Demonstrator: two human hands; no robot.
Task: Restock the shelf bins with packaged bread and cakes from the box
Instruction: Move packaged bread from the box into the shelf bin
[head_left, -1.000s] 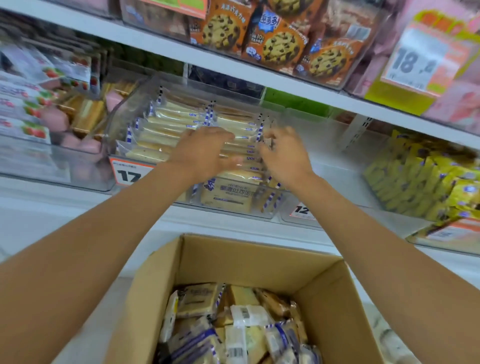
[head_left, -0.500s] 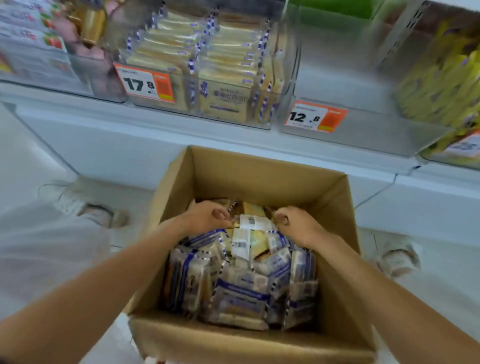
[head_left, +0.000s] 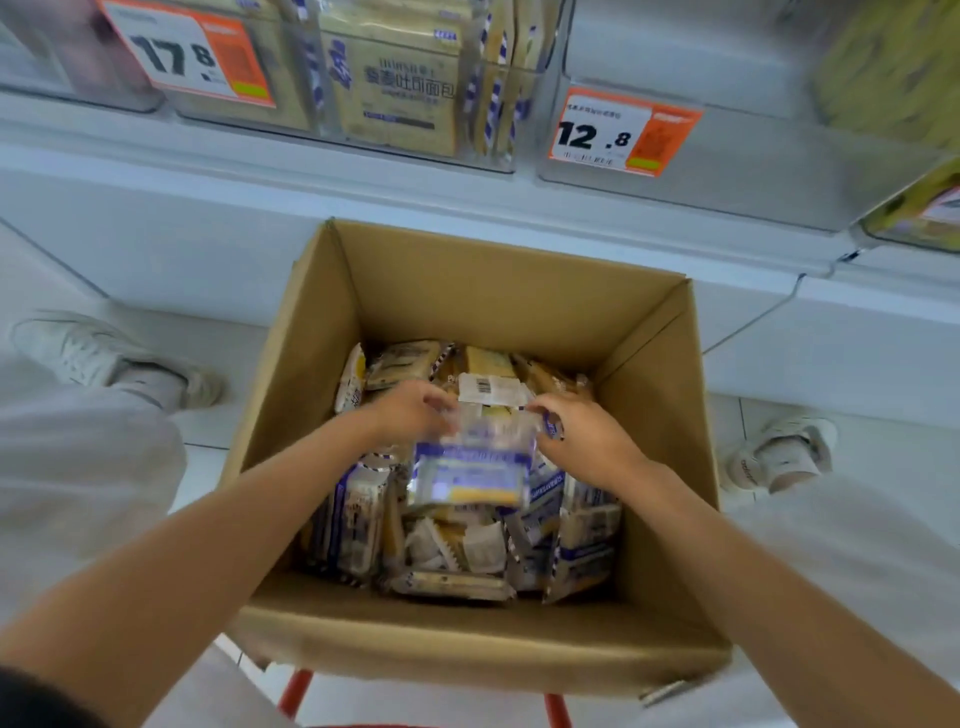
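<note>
2 corner pinches: your left hand (head_left: 410, 415) & right hand (head_left: 587, 441) hold 1 blue-yellow plastic bread pkt (head_left: 470, 470) above the brown cardboard box (head_left: 493, 301), prob. to keep it level.

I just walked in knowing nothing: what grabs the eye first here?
An open cardboard box fills the middle, packed with wrapped bread. The left hand and right hand grip one blurred blue-and-white packet over the pile. Above, an orange 17.8 price tag and a 12.8 price tag hang on clear shelf bins.
</note>
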